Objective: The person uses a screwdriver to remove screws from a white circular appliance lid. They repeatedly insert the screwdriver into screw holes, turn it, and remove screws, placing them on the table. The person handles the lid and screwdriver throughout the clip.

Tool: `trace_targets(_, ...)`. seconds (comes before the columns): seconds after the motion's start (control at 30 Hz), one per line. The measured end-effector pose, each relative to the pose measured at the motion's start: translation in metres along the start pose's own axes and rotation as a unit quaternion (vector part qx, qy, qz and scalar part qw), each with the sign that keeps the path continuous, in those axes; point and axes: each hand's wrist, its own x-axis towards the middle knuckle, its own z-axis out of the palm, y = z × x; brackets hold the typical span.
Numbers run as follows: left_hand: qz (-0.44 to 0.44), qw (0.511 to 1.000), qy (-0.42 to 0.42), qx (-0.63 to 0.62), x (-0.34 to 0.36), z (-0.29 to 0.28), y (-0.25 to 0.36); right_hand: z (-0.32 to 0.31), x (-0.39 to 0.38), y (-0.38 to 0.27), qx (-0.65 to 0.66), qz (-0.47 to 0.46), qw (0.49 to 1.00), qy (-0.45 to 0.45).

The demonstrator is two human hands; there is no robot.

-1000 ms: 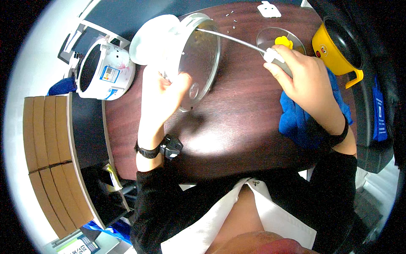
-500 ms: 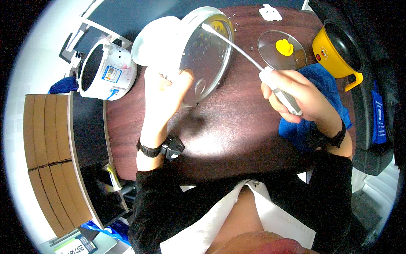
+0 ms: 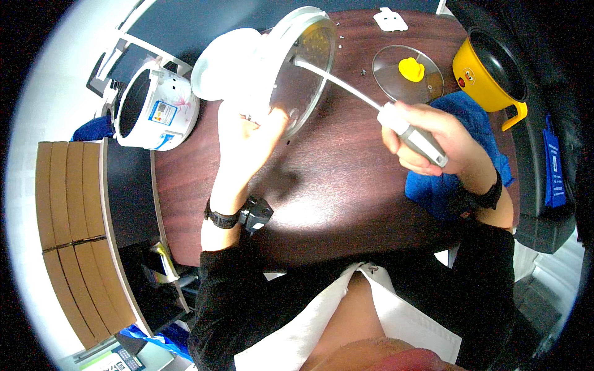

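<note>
My left hand (image 3: 255,139) grips the near edge of a round rice cooker lid (image 3: 309,80), which is tilted up on its side. Its shiny inner face points toward the right, with a pale rim around it. In my right hand (image 3: 433,139) is a long thin-shafted tool (image 3: 413,133) with a white and grey handle. The tool's white tip touches or nearly touches the inner face of the lid; its exact kind is unclear. A white round shell (image 3: 226,65) appears behind my left hand; whether it joins the lid is hidden.
A white cooker body (image 3: 164,111) stands at the left. At the right are a glass lid (image 3: 396,83) with a yellow knob, a yellow pot (image 3: 479,74) and a blue cloth (image 3: 436,185). Small screws (image 3: 340,46) and a white plate (image 3: 391,20) lie at the back.
The lid has turned a little, showing its inner face more edge-on. My left hand has shifted slightly to the right. The tool's tip has moved slightly lower on the lid's face.
</note>
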Motion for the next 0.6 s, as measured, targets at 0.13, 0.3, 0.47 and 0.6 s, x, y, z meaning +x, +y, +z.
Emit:
trace_targets(0.13,0.027,0.999,0.037,0.012,0.001,-0.009,-0.004,-0.003,-0.005,-0.006,0.028,-0.062,0.998,0.014)
trace_targets(0.3,0.003,0.999,0.04,-0.016,0.002,-0.013,0.003,0.004,-0.009,-0.009,0.007,-0.035,0.999,0.034)
trace_targets(0.47,-0.01,0.998,0.023,-0.051,0.002,-0.009,0.003,0.006,-0.006,-0.006,-0.033,-0.045,0.997,0.051)
trace_targets(0.6,-0.009,0.998,0.017,-0.055,0.003,-0.01,-0.001,0.009,-0.005,-0.007,-0.091,-0.065,0.991,0.076)
